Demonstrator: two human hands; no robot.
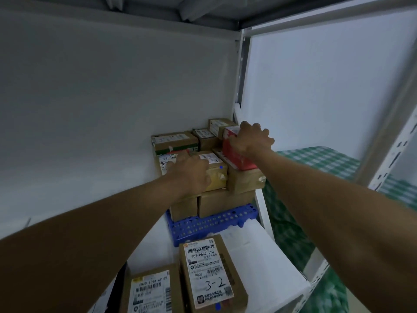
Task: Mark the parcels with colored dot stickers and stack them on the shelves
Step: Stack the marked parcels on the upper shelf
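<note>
Here the white shelf (pixel 259 256) carries stacked parcels (pixel 225 199) against a grey wall (pixel 90 98). The left hand (pixel 191 175) lies on one parcel, its fingers hidden; the right hand (pixel 250 141) grips a red box (pixel 237 159).

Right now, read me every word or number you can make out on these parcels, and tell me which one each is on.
"507-P802 T70", "P802", handwritten "3-2": label of the near right parcel.
"109M 69 69", first characters unclear: label of the near left parcel.
Labels on the stacked parcels under the hands: too small or blurred.
</note>
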